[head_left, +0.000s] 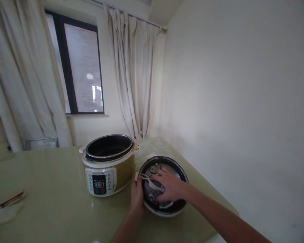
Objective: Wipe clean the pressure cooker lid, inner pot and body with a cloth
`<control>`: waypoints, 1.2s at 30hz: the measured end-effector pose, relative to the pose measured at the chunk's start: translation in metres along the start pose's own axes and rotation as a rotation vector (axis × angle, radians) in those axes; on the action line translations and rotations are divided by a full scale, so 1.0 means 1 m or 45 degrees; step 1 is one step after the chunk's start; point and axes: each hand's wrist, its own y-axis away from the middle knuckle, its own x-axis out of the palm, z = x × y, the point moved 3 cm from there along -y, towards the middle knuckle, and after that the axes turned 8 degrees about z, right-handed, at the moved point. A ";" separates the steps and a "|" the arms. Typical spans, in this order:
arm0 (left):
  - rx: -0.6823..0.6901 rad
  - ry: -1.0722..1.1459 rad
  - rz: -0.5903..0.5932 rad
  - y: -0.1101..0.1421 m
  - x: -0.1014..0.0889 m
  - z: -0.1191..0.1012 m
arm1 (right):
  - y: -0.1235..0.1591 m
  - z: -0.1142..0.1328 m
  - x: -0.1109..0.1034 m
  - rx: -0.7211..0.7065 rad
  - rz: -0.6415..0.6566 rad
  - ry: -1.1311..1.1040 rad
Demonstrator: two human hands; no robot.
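The pressure cooker lid [178, 206] lies with its underside up on the table, showing a dark rim and a metal inner plate. My left hand [137, 194] grips its left edge, fingers by a pale tab. Inside the lid, my right hand [169, 184] presses on a crumpled grey-purple cloth [152, 190] with whitish edges; its fingers curl over the fabric. Left of the lid stands the electric pressure cooker [124, 173], white and gold, with a button panel in front. Its top is uncovered and a dark inner pot [108, 147] shows within.
The greenish glossy table [60, 206] ends at a white wall [238, 101] on the right. A thin brown-and-white item [10, 200] lies at the table's left. Behind are a dark-framed window [83, 67] and pale curtains [135, 67].
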 end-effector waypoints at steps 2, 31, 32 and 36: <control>0.140 -0.039 0.034 0.000 -0.003 -0.002 | -0.007 0.006 0.007 -0.024 -0.017 0.065; 0.498 -0.377 -0.179 -0.004 -0.031 -0.009 | -0.069 0.027 0.005 0.136 -0.500 -0.141; 0.512 -0.367 -0.188 -0.004 -0.031 -0.009 | -0.065 0.027 0.009 0.111 -0.467 -0.177; 0.546 -0.335 -0.239 -0.005 -0.030 -0.011 | -0.034 0.011 0.024 -0.013 -0.273 -0.344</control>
